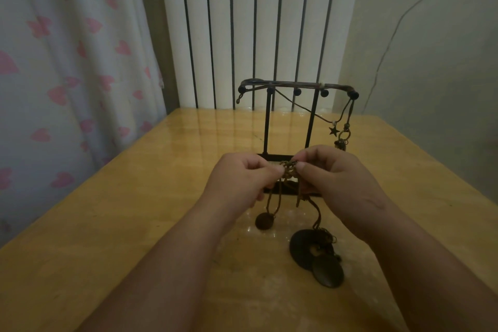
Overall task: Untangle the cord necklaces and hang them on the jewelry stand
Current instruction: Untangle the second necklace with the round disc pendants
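Observation:
A knot of brown cord necklaces (pixel 289 170) hangs between my two hands in front of the black jewelry stand (pixel 292 118). My left hand (pixel 239 179) pinches the tangle from the left, and my right hand (pixel 334 183) pinches it from the right. Cords trail down to a small round brown pendant (pixel 264 221) and to two dark disc pendants (pixel 316 257) lying on the table. On the stand's top bar, a necklace with a star charm (pixel 334 131) and another with a small metal pendant (pixel 341 140) hang at the right end.
The wooden table (pixel 134 224) stretches left and right of the stand. A white radiator (pixel 256 29) stands behind it, a curtain with pink hearts (pixel 70 62) hangs at the left, and a grey wall is at the right.

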Demonstrator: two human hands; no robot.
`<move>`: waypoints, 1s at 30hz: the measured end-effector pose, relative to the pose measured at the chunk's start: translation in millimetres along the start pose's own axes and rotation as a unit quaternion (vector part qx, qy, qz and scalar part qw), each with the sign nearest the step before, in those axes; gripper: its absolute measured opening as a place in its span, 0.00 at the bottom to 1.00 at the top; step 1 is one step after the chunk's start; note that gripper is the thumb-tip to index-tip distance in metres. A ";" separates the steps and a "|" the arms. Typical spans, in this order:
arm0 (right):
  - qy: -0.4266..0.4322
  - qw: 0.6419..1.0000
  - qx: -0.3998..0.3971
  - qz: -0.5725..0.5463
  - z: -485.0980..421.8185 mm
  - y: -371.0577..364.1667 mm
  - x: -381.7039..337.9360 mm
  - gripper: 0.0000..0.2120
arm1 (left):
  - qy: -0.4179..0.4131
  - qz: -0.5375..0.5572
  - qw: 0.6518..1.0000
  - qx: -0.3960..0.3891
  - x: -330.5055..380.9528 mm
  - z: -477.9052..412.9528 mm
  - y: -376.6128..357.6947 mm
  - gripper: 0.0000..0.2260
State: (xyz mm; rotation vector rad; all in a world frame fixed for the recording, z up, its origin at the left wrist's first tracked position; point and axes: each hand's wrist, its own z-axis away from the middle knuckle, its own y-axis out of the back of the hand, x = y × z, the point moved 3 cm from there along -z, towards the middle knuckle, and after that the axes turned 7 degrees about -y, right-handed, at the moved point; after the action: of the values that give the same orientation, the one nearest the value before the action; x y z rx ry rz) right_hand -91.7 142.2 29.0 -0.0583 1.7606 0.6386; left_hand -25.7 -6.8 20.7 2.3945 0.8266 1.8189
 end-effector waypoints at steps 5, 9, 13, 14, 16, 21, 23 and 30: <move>-0.024 0.999 -0.017 -0.022 0.2 -1.4 0.3 0.06 | 0.014 0.005 1.000 -0.022 -2.7 0.0 -1.8 0.03; -0.030 0.999 -0.018 -0.042 1.0 -1.1 0.4 0.07 | 0.035 0.057 0.997 -0.024 -6.3 -1.5 -1.3 0.04; -0.036 0.997 -0.027 -0.065 0.9 -1.6 0.6 0.08 | 0.045 0.080 0.995 -0.037 -8.5 -1.5 -2.0 0.05; -0.036 0.997 -0.029 -0.068 0.7 -1.9 0.9 0.08 | 0.047 0.091 0.994 -0.042 -8.5 -1.5 -2.4 0.05; -0.038 0.996 -0.034 -0.073 1.0 -2.1 1.3 0.08 | 0.045 0.110 0.992 -0.046 -7.6 -1.6 -3.4 0.05; -0.033 0.997 -0.027 -0.061 0.8 -2.4 1.7 0.07 | 0.030 0.130 0.991 -0.025 -7.5 -2.8 -4.0 0.04; -0.028 0.998 -0.021 -0.052 0.6 -3.2 1.2 0.07 | 0.027 0.126 0.991 -0.020 -8.2 -3.3 -3.8 0.04; -0.012 0.999 -0.017 -0.034 -0.2 -3.3 1.2 0.07 | 0.024 0.125 0.992 0.021 -10.9 -6.3 -3.1 0.05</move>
State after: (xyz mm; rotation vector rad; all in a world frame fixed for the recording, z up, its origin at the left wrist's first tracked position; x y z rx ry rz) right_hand -91.0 139.6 26.6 -0.1338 1.7176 0.6173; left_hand -34.6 -10.5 11.9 2.5936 0.5951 1.9696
